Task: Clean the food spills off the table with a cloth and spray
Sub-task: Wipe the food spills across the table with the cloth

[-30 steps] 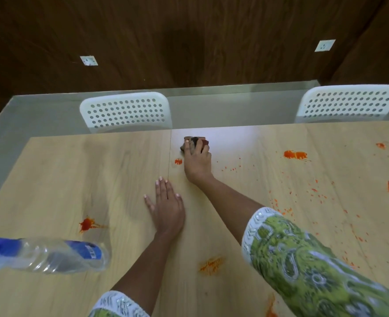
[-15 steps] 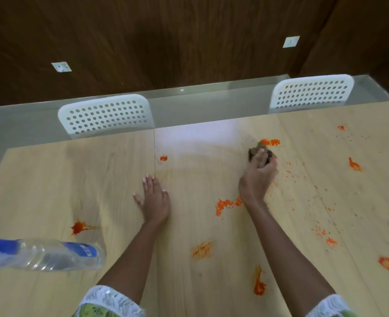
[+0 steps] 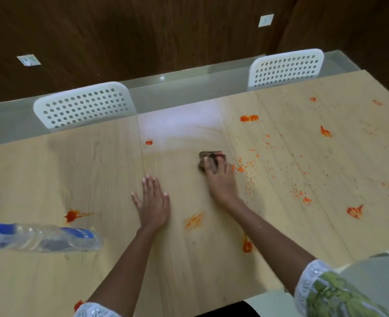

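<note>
Progress is partial: red spills lie left, near and right of the cloth (image 3: 208, 161) on the surface (image 3: 51, 179). Spray bottle (image 3: 45, 236) lies flat far left, long axis left-right, cap leftward. Left hand (image 3: 153, 202) rests spread flat; right hand (image 3: 221, 181) grip presses the cloth, fingers curled.
</note>
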